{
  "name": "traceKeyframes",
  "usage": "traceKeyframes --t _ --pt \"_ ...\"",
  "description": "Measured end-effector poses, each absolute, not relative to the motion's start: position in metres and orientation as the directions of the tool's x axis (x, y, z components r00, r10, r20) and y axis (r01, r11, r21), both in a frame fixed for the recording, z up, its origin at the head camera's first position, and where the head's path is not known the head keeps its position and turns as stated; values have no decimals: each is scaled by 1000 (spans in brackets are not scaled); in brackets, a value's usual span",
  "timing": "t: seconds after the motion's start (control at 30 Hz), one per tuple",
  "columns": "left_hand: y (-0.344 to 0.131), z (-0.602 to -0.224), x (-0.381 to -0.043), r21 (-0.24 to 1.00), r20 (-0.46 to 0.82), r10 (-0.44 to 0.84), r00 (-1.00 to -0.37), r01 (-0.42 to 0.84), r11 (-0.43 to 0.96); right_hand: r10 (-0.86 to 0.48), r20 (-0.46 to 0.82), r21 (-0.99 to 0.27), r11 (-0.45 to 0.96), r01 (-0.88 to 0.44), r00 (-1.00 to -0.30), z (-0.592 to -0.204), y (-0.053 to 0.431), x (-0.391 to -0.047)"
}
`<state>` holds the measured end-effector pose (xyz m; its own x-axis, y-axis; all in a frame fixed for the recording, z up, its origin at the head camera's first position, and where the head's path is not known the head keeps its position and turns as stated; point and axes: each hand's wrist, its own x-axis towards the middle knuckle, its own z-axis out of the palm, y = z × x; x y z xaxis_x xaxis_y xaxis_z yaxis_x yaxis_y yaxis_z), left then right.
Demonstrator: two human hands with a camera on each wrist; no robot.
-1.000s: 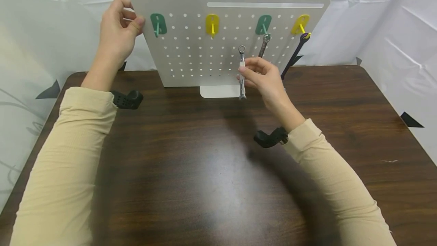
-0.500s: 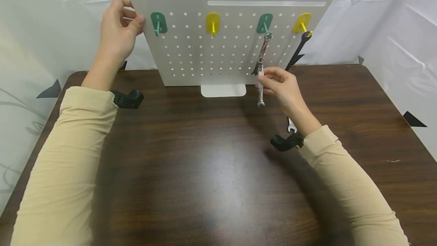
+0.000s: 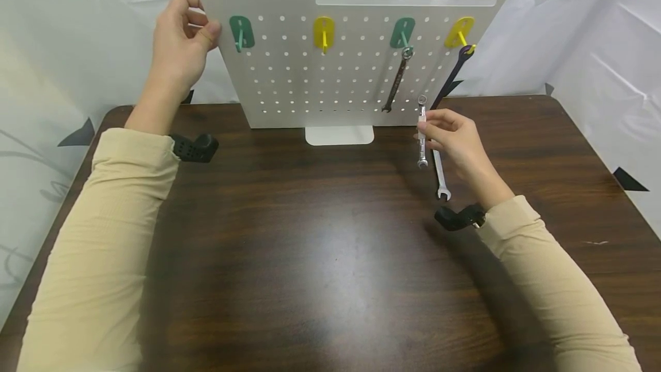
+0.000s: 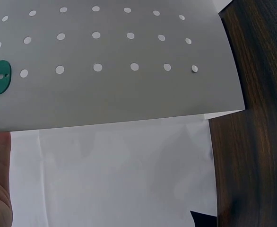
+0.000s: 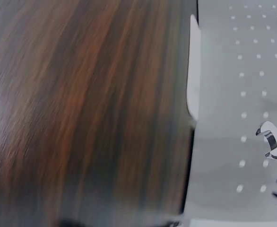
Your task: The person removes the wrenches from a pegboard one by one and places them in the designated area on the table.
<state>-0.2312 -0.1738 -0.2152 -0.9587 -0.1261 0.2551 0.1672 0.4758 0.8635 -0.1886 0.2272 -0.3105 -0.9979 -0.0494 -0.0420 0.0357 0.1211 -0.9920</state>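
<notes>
My left hand (image 3: 178, 53) grips the upper left corner of a white metal pegboard (image 3: 289, 93), thumb in front and fingers behind. In the left wrist view, its fingers (image 4: 0, 163) show at the board's edge. My right hand (image 3: 457, 136) pinches a small silver combination wrench (image 3: 422, 141) upright, ring end up, before the board's lower right. Its open end (image 5: 272, 140) shows in the right wrist view. Another wrench (image 3: 396, 82) hangs from the right green hook (image 3: 403, 33). From the right yellow hook (image 3: 459, 32) hangs a longer wrench (image 3: 442, 177), partly hidden behind my right hand.
A left green hook (image 3: 241, 32) and a left yellow hook (image 3: 323, 32) carry nothing. The board's white foot (image 3: 339, 135) rests on the dark wooden table (image 3: 289, 234). White sheeting (image 3: 583, 27) covers the wall behind, close to the board.
My right hand has moved right and slightly down with the small wrench, passing the wrench on the green hook. The longer wrench's lower end has come into view. My left hand keeps its grip.
</notes>
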Motion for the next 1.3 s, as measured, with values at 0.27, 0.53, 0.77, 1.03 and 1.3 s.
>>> traceKeyframes --t 0.27,0.53,0.77,1.03,1.3 --pt "-172 -215 -231 858 256 -130 -958 164 486 -66 -77 -993 94 70 -995 -317 250 -188" --pt "-173 -215 -231 865 259 -130 -957 170 473 -76 -158 -974 175 143 -984 -324 272 -191" --pt "-173 -216 -231 866 259 -130 -957 170 471 -56 -221 -950 237 202 -974 -329 286 -194" --pt "-174 -216 -232 871 259 -129 -957 174 459 -94 -270 -951 184 250 -958 -335 295 -197" --pt "-174 -216 -231 863 262 -127 -957 174 475 -117 -337 -905 314 287 -934 -342 302 -201"
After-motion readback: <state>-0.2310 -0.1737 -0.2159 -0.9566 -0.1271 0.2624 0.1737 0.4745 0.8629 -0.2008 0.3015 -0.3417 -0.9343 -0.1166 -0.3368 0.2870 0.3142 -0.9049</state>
